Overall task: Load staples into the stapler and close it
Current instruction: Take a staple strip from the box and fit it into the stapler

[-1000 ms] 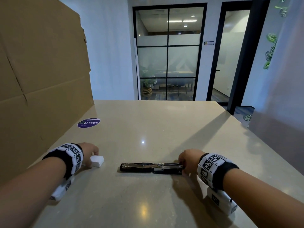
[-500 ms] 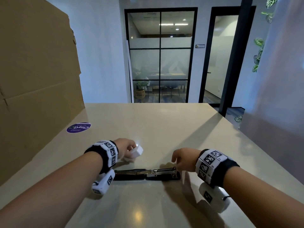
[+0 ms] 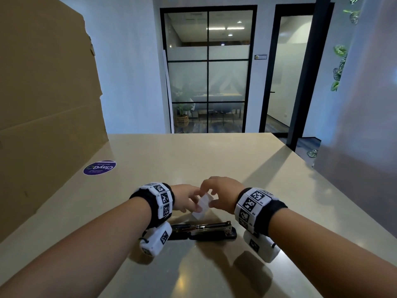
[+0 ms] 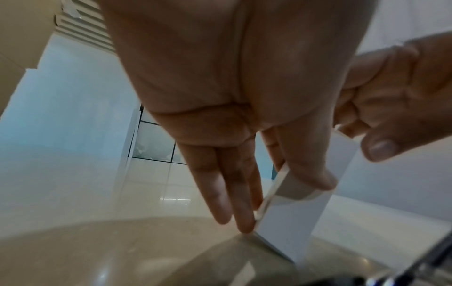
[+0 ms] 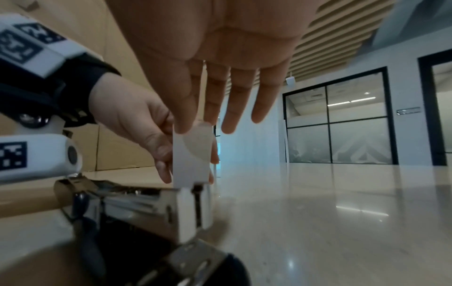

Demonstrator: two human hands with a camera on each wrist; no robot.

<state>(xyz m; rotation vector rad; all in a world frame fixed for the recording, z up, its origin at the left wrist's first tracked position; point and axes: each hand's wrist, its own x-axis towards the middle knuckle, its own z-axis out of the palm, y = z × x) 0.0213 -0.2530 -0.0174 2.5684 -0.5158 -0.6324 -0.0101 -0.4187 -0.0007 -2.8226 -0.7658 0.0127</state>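
Observation:
The black and metal stapler (image 3: 202, 230) lies flat and opened out on the beige table (image 3: 214, 164), between my wrists. Just behind and above it I hold a small white staple box (image 3: 203, 206) in both hands. My left hand (image 3: 193, 206) pinches the box (image 4: 308, 203) between thumb and fingers. My right hand (image 3: 211, 200) meets it at the upper end, with the forefinger (image 5: 193, 116) on top and the thumb (image 4: 381, 149) at its edge. In the right wrist view the box (image 5: 192, 160) hangs over the stapler's (image 5: 146, 205) metal magazine. Its inside is hidden.
A large cardboard box (image 3: 43, 104) stands along the table's left side, with a round purple sticker (image 3: 100, 167) on the tabletop beside it. A grey wall (image 3: 365, 125) borders the right. Glass partitions lie beyond the far table edge.
My left hand carried the white box from the left side to the centre, above the stapler. My right hand left the stapler's end and rose to take the box's top.

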